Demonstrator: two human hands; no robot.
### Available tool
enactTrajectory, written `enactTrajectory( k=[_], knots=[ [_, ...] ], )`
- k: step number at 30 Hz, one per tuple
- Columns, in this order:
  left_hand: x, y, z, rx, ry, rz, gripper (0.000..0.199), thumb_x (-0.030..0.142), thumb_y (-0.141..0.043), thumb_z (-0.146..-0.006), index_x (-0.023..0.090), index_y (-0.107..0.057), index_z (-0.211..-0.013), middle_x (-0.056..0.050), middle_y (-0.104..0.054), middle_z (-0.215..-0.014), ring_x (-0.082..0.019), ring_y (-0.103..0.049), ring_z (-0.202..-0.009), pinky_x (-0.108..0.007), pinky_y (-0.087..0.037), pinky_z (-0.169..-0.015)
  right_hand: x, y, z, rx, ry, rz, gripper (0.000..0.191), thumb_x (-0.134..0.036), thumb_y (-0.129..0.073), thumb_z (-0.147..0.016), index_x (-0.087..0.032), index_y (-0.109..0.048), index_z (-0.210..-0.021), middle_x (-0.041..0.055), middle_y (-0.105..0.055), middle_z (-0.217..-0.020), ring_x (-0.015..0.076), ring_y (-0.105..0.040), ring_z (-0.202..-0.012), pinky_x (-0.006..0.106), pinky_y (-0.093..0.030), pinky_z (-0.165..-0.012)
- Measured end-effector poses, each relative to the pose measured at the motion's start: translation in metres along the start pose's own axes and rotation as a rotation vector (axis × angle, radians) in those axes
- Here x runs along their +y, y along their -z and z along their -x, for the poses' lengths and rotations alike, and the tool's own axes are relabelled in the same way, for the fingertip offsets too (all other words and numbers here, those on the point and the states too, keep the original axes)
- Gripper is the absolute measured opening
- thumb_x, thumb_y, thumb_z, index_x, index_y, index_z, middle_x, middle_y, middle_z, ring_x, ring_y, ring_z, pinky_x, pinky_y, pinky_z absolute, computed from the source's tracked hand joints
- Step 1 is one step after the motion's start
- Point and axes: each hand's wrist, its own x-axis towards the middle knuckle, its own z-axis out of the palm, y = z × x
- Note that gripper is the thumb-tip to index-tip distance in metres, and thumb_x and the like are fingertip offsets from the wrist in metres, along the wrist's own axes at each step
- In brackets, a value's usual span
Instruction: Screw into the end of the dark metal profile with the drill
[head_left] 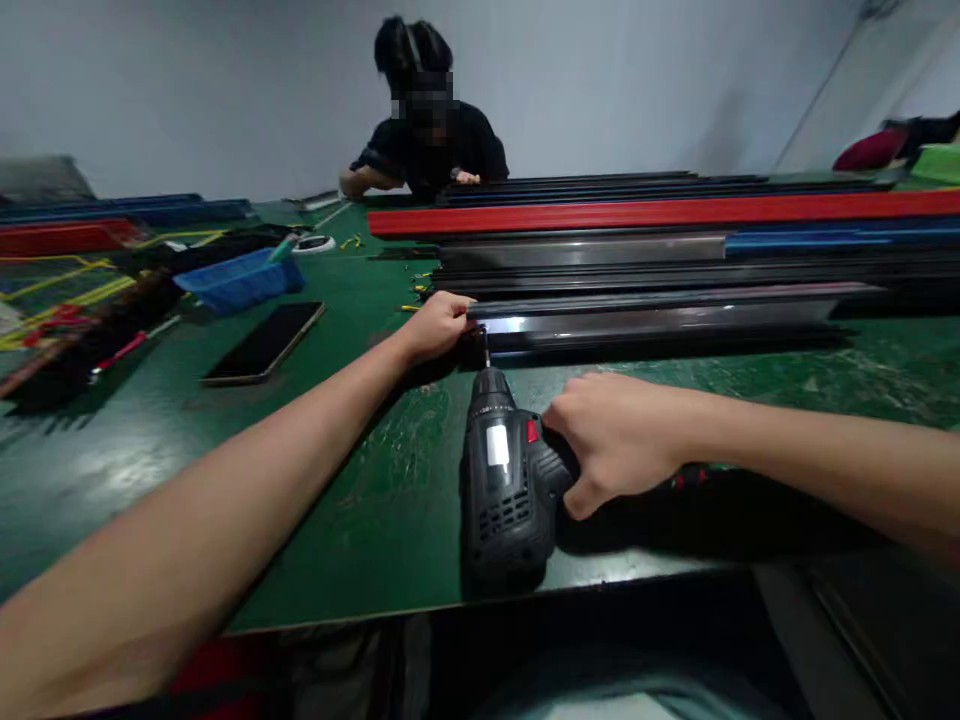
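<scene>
A black power drill (506, 480) lies on its side over the green table, its bit pointing away from me at the left end of a shiny metal profile (637, 320). My right hand (619, 435) is wrapped round the drill's handle, below a small red switch. My left hand (439, 325) is closed on the profile's left end, just beyond the drill bit. The bit's tip reaches the profile's near side; whether it touches a screw there is too small to tell.
Long red (637, 212), black and blue profiles lie behind. On the left are a phone (266, 343), a blue basket (244, 280) and a dark rack with tools. Across the green table (360, 540) a person (435, 140) in black leans over it.
</scene>
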Motion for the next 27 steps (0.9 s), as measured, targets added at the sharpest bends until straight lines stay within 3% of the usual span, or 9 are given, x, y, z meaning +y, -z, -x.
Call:
enactTrajectory(
  k=[27],
  knots=[
    [-0.0055,-0.0004,-0.0004,0.011,-0.004,0.026,0.022,0.032,-0.06,-0.072,0.016,-0.055,-0.058,0.0,-0.05,-0.06,-0.012,-0.044,-0.059,-0.026,-0.037,-0.058,0.0,0.0012,0.0003,-0.001,-0.011,0.005,0.058,-0.066,-0.072,-0.066,-0.012,-0.079,-0.083,0.0146,-0.075,-0.075,0.0248,-0.064,-0.059,0.033,-0.033,-0.049]
  ],
)
